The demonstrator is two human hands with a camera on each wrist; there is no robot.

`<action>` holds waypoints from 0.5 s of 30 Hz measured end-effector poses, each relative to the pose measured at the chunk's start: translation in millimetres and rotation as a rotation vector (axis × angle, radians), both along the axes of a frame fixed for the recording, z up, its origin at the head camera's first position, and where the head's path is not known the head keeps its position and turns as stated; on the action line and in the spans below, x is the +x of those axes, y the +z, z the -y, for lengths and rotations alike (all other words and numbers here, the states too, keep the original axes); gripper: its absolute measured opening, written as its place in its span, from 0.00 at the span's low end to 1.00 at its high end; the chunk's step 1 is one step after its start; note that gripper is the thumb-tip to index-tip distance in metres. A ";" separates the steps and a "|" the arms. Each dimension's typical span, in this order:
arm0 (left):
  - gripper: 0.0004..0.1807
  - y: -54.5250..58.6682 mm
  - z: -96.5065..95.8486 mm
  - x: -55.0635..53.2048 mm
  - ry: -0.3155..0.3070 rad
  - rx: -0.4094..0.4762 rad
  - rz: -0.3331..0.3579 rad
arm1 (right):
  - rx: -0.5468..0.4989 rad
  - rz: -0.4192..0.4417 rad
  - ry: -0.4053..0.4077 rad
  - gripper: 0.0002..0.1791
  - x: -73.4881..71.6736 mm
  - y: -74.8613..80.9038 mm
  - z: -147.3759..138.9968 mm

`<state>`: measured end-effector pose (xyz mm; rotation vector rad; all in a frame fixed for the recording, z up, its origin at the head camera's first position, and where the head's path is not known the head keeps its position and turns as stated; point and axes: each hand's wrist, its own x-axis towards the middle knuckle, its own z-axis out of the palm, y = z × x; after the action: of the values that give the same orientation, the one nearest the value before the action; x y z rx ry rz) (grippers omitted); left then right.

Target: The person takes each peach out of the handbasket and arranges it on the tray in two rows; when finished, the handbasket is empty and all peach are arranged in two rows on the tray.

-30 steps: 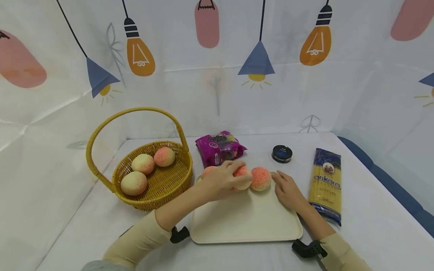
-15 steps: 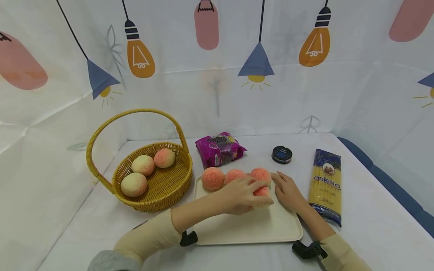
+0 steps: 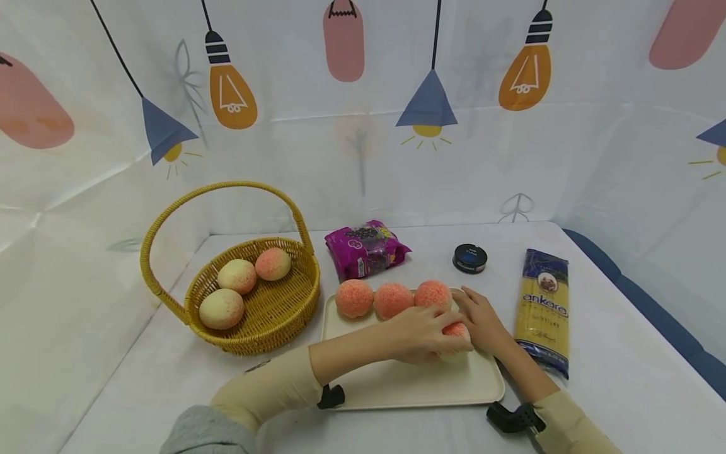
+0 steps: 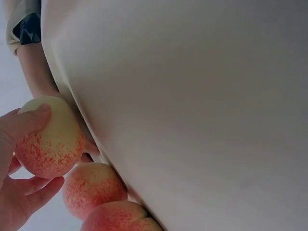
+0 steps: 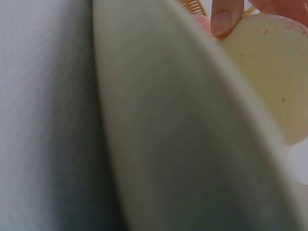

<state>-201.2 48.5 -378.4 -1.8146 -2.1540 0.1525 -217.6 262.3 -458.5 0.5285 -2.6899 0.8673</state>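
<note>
My left hand (image 3: pixel 416 334) holds a peach (image 3: pixel 455 333) over the right part of the cream tray (image 3: pixel 408 388). In the left wrist view the thumb lies on top of this pale, red-speckled peach (image 4: pixel 50 139), with fingers beneath it. My right hand (image 3: pixel 482 321) grips the tray's right rim near its far corner, partly hidden by the left hand. Along the tray's far edge sit three more peaches in a row: one at left (image 3: pixel 354 298), one in the middle (image 3: pixel 393 300) and one at right (image 3: pixel 433 294). The right wrist view shows the tray's side (image 5: pixel 192 120) close up.
A yellow wicker basket (image 3: pixel 283 315) with a tall handle stands at left, holding three peaches (image 3: pixel 221 309). Behind the tray lie a purple packet (image 3: pixel 365 248) and a round black tin (image 3: pixel 469 258). To the right is a yellow and blue pasta packet (image 3: pixel 543 309).
My left hand has let go of the middle peach region and moved right and nearer, carrying a peach to below the right-hand one. The right hand has stayed at the tray's rim.
</note>
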 end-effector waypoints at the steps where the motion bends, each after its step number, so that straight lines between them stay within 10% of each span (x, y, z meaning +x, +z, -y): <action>1: 0.25 -0.8 -1.2 0.0 0.002 -0.003 0.012 | 0.002 0.000 0.002 0.20 0.3 0.7 0.3; 15: 0.28 -6.4 -4.2 0.3 -0.018 -0.021 0.059 | -0.001 -0.034 0.010 0.20 0.6 0.8 1.6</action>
<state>-200.9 52.7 -384.8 -1.8713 -2.1832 0.1195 -217.0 260.7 -457.8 0.5522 -2.6581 0.8552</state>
